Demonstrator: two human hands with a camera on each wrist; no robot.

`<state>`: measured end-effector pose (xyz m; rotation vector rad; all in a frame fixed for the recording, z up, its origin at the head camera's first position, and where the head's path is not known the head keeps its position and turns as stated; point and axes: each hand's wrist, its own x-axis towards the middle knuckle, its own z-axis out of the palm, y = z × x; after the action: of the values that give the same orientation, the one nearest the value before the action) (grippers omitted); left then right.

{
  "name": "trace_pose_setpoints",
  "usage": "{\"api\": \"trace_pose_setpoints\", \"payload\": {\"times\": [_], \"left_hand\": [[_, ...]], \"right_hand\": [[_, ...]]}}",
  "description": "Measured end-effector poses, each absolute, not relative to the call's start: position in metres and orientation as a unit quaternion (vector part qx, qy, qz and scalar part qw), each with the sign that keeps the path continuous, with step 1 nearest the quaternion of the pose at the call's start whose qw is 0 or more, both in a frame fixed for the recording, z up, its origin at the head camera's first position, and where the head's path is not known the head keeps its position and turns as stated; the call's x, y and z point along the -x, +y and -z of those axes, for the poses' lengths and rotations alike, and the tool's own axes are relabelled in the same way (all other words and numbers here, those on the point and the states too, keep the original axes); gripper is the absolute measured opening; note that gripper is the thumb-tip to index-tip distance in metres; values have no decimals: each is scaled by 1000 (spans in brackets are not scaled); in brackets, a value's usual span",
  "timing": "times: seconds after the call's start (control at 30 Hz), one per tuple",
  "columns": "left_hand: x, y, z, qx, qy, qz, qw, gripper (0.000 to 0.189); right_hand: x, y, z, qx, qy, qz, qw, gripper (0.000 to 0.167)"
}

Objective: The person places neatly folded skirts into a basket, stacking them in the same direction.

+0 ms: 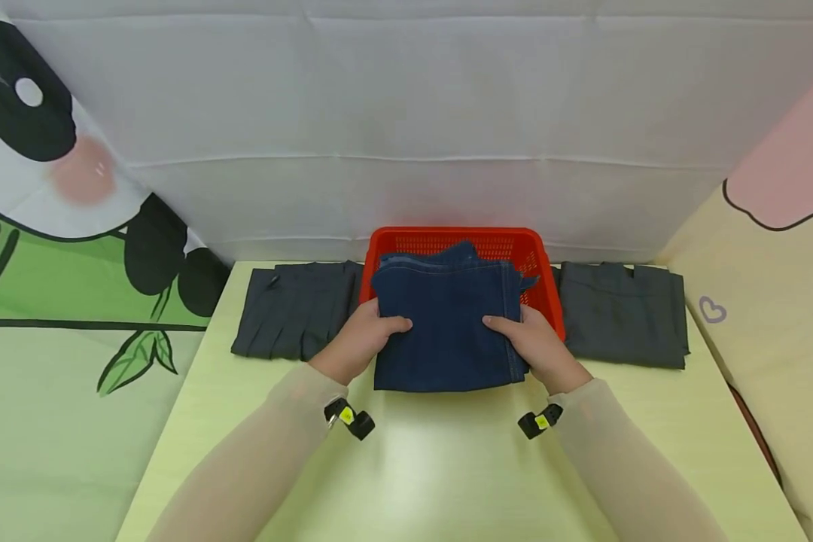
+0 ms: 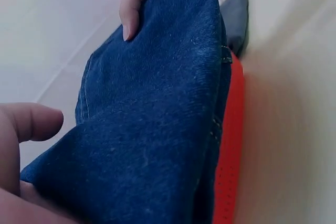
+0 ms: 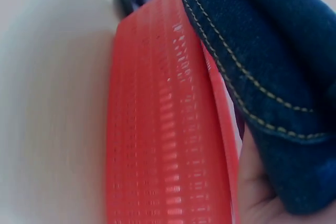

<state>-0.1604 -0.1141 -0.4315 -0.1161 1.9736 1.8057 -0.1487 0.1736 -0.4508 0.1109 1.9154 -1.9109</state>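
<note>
A folded piece of blue denim clothing (image 1: 447, 331), with pale stitching along its right side, is held up in front of and partly over a red plastic basket (image 1: 552, 301). My left hand (image 1: 362, 339) grips its left edge, thumb on the near face and fingers behind. On the opposite edge my right hand (image 1: 538, 342) grips in the same way. In the right wrist view, the denim's stitched edge (image 3: 231, 61) hangs beside the basket's perforated wall (image 3: 157, 119). More blue denim (image 1: 461, 254) shows behind the held piece, at the basket; how the two relate is partly hidden.
Folded dark grey clothing (image 1: 294, 309) lies on the table left of the basket, and another folded dark grey piece (image 1: 623, 316) lies to its right. The pale yellow table (image 1: 440, 474) stretches toward me. A white cloth backdrop (image 1: 406, 113) rises behind the basket.
</note>
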Motion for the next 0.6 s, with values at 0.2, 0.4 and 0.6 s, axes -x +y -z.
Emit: {"api": "trace_pose_setpoints", "payload": {"times": [0.2,0.4,0.6], "left_hand": [[190,-109,435,65,732,-638,228,42],[219,-103,441,70,726,-648,218,43],[240,-97,451,100,718,-654,217,65]], "right_hand": [[173,171,449,-50,706,673,213,52],[201,175,449,-90,689,689,206,52],[220,179,458,-116,692,683,204,60]]}}
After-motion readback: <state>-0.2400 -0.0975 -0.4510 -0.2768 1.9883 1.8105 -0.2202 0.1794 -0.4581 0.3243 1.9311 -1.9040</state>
